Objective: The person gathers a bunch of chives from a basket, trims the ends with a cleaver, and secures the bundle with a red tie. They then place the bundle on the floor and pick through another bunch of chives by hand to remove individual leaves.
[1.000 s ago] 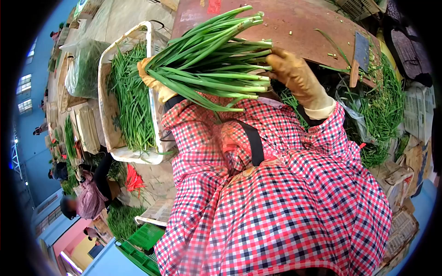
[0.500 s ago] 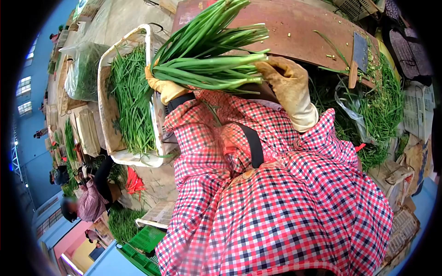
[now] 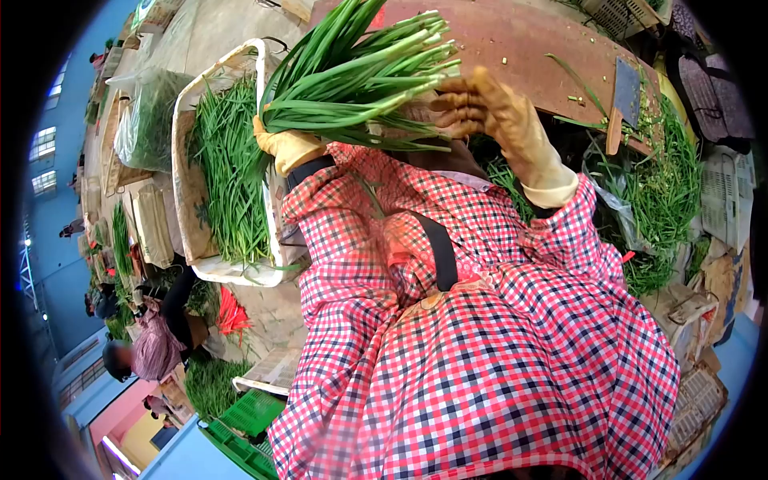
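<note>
My left hand (image 3: 290, 146), in a yellowish glove, is wrapped round a bundle of long green stalks (image 3: 360, 76). The pale cut ends fan out to the right and the leaves run up and left. My right hand (image 3: 500, 112), gloved too, is beside the cut ends with its fingers spread and nothing gripped in it. Whether its fingertips touch the ends is hard to tell. Left of the bundle, a white crate (image 3: 182, 152) holds more green leaves (image 3: 230, 172).
A reddish-brown board (image 3: 528, 48) lies ahead, with a wooden-handled blade (image 3: 626, 92) at its right. Trimmings (image 3: 660, 184) are heaped at the right. A plastic bag of greens (image 3: 152, 120), red strips (image 3: 233, 314) and a green crate (image 3: 250, 416) are on the left. A person (image 3: 156, 344) sits farther left.
My right hand has moved right and slightly up, and its fingers have spread from a curled pose. The stalk ends are more fanned out and tilted upward.
</note>
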